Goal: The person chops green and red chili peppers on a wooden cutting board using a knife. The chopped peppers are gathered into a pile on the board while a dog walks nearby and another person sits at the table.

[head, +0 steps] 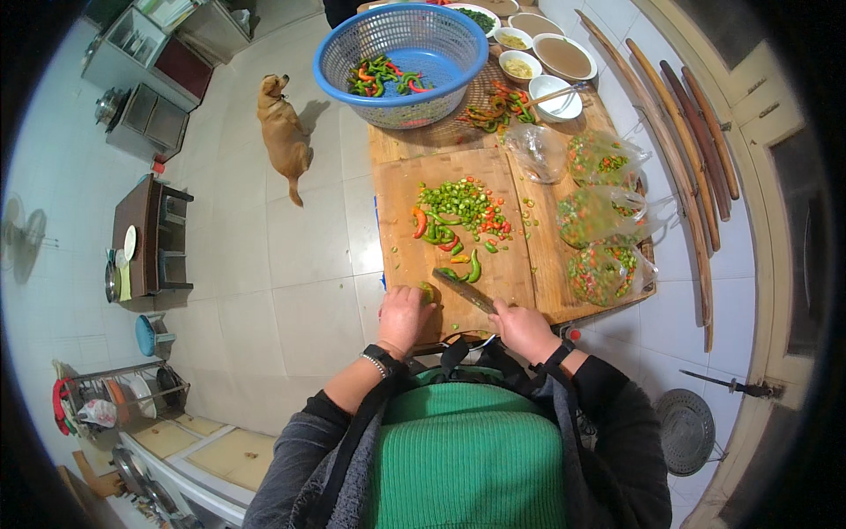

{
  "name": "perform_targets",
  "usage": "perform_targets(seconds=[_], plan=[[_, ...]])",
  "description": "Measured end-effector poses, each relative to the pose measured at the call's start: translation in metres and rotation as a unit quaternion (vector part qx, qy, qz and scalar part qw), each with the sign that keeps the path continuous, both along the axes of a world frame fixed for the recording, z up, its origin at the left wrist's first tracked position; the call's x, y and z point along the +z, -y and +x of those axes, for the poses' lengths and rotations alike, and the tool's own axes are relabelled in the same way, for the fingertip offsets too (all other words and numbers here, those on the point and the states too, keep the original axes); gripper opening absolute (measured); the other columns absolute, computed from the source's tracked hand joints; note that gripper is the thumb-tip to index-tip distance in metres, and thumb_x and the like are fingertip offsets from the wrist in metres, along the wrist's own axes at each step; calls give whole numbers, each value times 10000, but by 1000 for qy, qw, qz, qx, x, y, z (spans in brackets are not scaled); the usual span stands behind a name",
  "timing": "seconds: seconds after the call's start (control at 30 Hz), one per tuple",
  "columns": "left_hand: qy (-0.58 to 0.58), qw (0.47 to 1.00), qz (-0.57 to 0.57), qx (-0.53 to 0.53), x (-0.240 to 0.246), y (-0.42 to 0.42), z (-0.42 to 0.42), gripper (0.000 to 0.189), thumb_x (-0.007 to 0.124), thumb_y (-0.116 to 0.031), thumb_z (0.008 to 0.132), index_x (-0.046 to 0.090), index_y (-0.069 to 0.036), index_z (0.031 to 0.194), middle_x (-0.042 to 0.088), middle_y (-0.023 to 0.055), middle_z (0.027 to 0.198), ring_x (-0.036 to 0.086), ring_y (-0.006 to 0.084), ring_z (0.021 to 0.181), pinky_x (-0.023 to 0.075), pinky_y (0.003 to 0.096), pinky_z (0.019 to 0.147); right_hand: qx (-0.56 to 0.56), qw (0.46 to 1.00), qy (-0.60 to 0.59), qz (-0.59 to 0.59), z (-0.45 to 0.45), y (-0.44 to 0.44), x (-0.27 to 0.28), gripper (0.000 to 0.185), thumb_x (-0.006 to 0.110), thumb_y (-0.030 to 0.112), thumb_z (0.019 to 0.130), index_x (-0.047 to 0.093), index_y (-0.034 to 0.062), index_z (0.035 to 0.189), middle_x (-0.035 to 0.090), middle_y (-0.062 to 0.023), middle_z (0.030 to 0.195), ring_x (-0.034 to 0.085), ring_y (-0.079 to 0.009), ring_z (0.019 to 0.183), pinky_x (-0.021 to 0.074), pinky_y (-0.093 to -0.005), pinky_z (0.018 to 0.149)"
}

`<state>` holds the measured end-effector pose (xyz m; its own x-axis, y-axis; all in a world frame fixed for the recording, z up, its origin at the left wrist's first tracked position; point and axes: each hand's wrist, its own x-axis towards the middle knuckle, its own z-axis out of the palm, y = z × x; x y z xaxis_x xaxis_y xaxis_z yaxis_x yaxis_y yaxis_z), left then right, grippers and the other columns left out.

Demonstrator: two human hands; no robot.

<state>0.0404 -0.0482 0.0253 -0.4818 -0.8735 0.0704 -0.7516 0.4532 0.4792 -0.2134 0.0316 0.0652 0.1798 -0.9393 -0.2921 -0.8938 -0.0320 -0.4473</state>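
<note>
My right hand [525, 332] grips the handle of a kitchen knife [465, 291], whose blade slants up and left over the wooden cutting board [410, 198]. At the board's near left, my left hand [403, 316] has its fingers curled on a green pepper [427, 291], mostly hidden under them. Just beyond the blade tip lies a curved green chili pepper [474, 266]. Farther up are larger red and green pepper pieces [439, 233] and a spread of chopped peppers [462, 202].
A blue plastic basket [400, 99] with whole peppers stands at the far end. Bags of chopped peppers [598, 218] and an empty-looking plastic bag [537, 153] lie right. Beyond are bowls [555, 109] with chopsticks [552, 94]. A dog [284, 132] sits on the floor at left.
</note>
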Motion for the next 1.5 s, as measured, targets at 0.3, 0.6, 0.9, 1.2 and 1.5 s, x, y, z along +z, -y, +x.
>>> perform_targets(seconds=[0.3, 0.6, 0.9, 1.2, 1.5], plan=[[-35, 998, -40, -25, 5, -11, 15, 244, 686, -195, 799, 647, -51, 991, 621, 113, 997, 570, 333, 1029, 469, 430, 891, 32, 999, 4, -42, 14, -12, 17, 121, 560, 109, 860, 513, 59, 959, 637, -179, 643, 667, -393, 640, 527, -507, 553], [-17, 992, -78, -102, -11, -8, 12, 241, 585, -92, 775, 655, -39, 999, 660, 98, 1035, 597, 284, 1056, 479, 398, 902, 52, 997, -5, -50, 18, -18, 19, 93, 547, 74, 825, 515, 39, 906, 635, -182, 633, 664, -389, 614, 521, -511, 530], [-31, 991, -112, -70, -23, -13, 10, 225, 572, -85, 786, 644, -31, 992, 657, 120, 1018, 595, 313, 1030, 491, 403, 889, 66, 997, -13, -27, 31, 2, -4, 114, 530, 59, 839, 498, 19, 941, 648, -186, 661, 668, -385, 623, 517, -496, 523], [-52, 985, 9, 166, -18, -9, 5, 196, 714, -158, 820, 630, -34, 946, 637, 168, 900, 592, 378, 887, 494, 457, 768, 30, 999, 24, -23, 17, -8, 13, 155, 531, 156, 927, 501, 20, 995, 651, -185, 678, 664, -398, 653, 523, -510, 573], [-55, 983, 10, 174, -18, 5, -22, 345, 804, -274, 766, 625, -38, 941, 644, 161, 884, 593, 370, 893, 490, 455, 776, -29, 999, -6, 33, -5, -33, 20, 174, 537, 194, 943, 503, 29, 984, 644, -198, 669, 665, -414, 669, 518, -538, 592]])
